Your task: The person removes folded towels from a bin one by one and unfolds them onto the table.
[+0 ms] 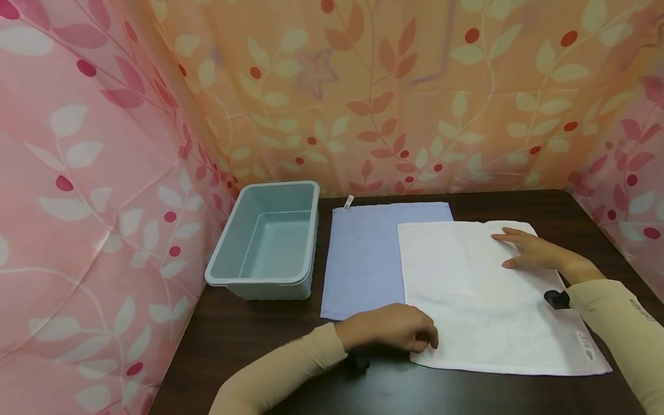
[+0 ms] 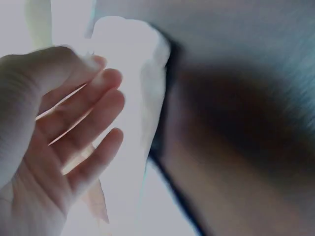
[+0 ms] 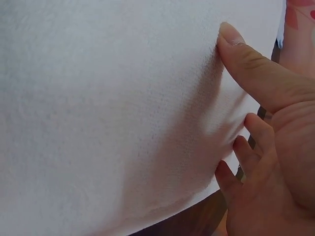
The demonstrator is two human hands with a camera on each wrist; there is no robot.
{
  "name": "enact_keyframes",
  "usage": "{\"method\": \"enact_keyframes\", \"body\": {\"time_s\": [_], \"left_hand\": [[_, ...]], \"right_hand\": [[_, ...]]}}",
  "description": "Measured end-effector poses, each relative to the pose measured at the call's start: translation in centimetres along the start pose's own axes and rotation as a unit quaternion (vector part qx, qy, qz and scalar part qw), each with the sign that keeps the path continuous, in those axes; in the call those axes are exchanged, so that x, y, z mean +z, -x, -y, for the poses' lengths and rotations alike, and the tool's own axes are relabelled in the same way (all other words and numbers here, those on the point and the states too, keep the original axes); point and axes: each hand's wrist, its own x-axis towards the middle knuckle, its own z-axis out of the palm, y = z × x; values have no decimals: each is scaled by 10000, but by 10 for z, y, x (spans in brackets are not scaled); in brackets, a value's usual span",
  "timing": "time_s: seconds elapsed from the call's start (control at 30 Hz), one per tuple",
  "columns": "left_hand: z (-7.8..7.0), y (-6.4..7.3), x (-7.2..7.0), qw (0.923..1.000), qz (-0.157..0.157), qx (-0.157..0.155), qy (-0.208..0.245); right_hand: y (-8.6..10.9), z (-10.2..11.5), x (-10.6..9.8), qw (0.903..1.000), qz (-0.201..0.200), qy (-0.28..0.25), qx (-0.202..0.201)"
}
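Note:
A white towel [image 1: 467,288] lies spread flat, its upper left part covering some of a lavender-blue cloth [image 1: 363,259]. My left hand [image 1: 396,327] is at the white towel's near left corner, fingers loosely bent; in the left wrist view the thumb tip comes close to the index fingertip, with the white fabric [image 2: 133,98] behind them. Over the towel's far right part, my right hand [image 1: 536,252] has its fingers spread. In the right wrist view the thumb [image 3: 256,64] rests along the white surface and the other fingertips are at the towel's edge.
A pale blue-green plastic bin [image 1: 259,282] stands to the left of the cloths. Both cloths lie on a dark wooden table [image 1: 207,351]. Floral curtains [image 1: 363,104] hang behind and at both sides. A small label [image 1: 349,202] sticks out from the lavender cloth's far edge.

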Motion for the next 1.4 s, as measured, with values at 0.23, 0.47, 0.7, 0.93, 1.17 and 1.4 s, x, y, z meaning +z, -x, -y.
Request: {"method": "enact_keyframes", "body": {"time_s": [0.23,0.47,0.7,0.93,1.17,1.4], "left_hand": [[20,-19,-8,9877,-1085,-954,-598],[40,-39,3,9761,-855,-1763,-938],[50,-43,7,9651,-437,-2510,-610],[56,-44,11,9618,-296,-2697,-367],[58,-40,7,9669,-259,-2533,-177],[72,-25,-7,9613,-359,-2720,258]], "right_hand": [[5,-3,1,9994,-184,284,48],[34,6,-1,9966,-645,428,267],[68,16,11,9967,-622,319,411],[87,8,38,9922,-1004,712,-180],[94,1,45,9973,-642,295,-205],[82,26,34,9962,-695,512,-129]]}}
